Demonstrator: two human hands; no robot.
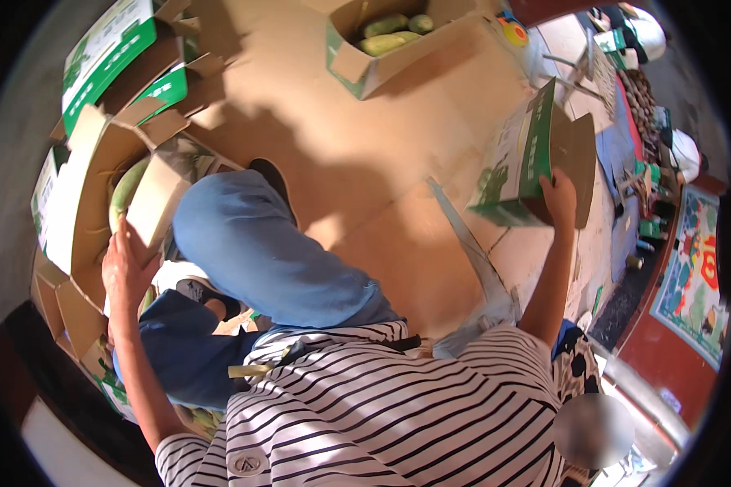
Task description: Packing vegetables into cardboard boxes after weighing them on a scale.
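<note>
At the left, my left hand is closed on the inner flap of an open cardboard box. One finger points up beside a long green gourd-like vegetable lying in that box. Out to the right, my right hand grips the edge of a green-and-white cardboard box, which is tilted, with its brown side facing right. What that box holds, if anything, is hidden.
Another open carton with several green vegetables stands ahead on the tan floor. More green-and-white cartons are stacked at the far left. A blue-clad knee lies between my arms. A colourful poster is at the right.
</note>
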